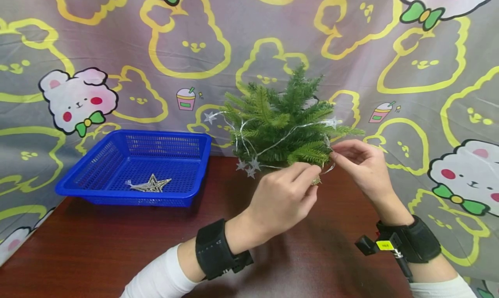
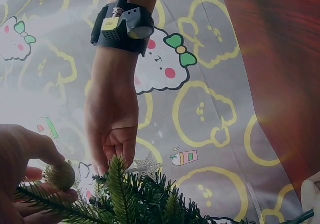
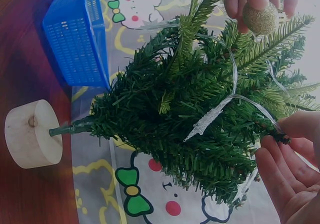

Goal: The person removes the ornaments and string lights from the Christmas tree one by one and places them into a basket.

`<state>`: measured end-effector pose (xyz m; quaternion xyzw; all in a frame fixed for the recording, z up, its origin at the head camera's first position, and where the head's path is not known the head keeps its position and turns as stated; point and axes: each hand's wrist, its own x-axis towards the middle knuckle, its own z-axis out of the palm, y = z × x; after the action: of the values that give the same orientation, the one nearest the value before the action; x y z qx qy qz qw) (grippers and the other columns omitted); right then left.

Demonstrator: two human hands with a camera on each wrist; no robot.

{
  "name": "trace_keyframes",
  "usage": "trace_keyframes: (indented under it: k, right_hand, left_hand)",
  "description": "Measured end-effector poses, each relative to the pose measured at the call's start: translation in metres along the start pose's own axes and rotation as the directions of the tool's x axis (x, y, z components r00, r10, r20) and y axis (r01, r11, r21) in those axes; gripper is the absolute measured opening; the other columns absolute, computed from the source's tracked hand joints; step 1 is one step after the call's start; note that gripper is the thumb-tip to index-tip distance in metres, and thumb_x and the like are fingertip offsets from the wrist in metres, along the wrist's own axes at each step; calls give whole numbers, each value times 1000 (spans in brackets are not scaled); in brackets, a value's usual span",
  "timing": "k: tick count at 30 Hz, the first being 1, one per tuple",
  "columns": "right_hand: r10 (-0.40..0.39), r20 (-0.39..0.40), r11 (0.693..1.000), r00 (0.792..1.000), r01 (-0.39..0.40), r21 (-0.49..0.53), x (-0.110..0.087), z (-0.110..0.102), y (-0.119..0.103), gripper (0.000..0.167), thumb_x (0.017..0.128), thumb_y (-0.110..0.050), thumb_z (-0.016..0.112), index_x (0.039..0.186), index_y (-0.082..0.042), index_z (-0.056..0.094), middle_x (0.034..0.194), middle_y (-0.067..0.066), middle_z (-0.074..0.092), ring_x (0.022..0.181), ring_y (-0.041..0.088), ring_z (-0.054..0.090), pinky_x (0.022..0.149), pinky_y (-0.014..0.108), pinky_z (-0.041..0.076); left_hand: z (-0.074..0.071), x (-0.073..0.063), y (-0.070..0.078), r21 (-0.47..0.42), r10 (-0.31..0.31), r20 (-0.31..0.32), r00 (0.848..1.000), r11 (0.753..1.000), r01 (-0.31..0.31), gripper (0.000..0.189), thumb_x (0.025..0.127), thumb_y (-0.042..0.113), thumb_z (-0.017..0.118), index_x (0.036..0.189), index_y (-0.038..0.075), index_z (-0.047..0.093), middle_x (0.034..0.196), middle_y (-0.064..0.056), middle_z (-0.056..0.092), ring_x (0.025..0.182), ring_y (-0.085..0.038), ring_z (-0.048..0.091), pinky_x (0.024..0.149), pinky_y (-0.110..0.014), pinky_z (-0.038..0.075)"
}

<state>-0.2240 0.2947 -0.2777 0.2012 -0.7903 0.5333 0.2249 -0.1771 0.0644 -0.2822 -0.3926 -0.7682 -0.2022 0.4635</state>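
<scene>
A small green artificial Christmas tree (image 1: pixel 280 107) stands on the table, wound with a clear star string light (image 1: pixel 251 164). At its lower right, my left hand (image 1: pixel 286 196) pinches a gold glitter ball ornament (image 3: pixel 260 19), which is mostly covered by the fingers in the head view. My right hand (image 1: pixel 364 172) pinches a branch tip (image 3: pixel 281 136) beside the light wire, shown in the right wrist view. A light star (image 3: pixel 205 121) hangs near that hand. The round wooden base (image 3: pixel 31 134) shows only in the right wrist view.
Left of the tree, a blue plastic basket (image 1: pixel 132 196) sits on the brown table (image 1: pixel 128 241). In it lies a gold star ornament (image 1: pixel 153 184). A patterned cloth (image 1: pixel 202 25) hangs close behind the tree and along the right side.
</scene>
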Motion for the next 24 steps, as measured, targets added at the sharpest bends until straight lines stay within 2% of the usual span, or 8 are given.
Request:
trace_keyframes:
  k: [9,13,18,24]
  right_hand:
    - [-10,0,1000,1000,10,16,0,0,-2,17,88,1,69,104,7,68,90,-7,74,80,4,70,71,15,55]
    - [-9,-2,1000,1000,9,6,0,0,-2,18,88,1,69,105,7,68,89,-7,73,80,3,70,71,14,55]
    - [-7,-6,999,1000,7,-42,-1,0,-2,18,89,-1,69,105,6,68,90,-9,73,80,2,70,71,14,55]
    - [0,-8,999,1000,-1,-48,-1,0,-2,19,89,-2,70,106,6,68,90,-9,73,81,2,70,71,14,55]
  left_hand:
    - [-3,2,-1,-83,-31,-12,999,996,29,32,80,14,70,111,9,66,102,3,68,83,-3,65,68,-16,54]
    - [-4,3,-1,-136,-52,-21,998,989,48,33,79,12,69,112,8,66,103,2,67,87,-4,64,73,-16,53]
    - [-6,5,-2,-193,-79,-12,997,978,75,33,82,12,68,114,7,65,105,0,66,91,-6,63,81,-17,54]
    - [-7,5,-3,-216,-86,-1,996,973,84,33,83,12,69,115,7,64,108,0,66,94,-6,63,83,-18,53]
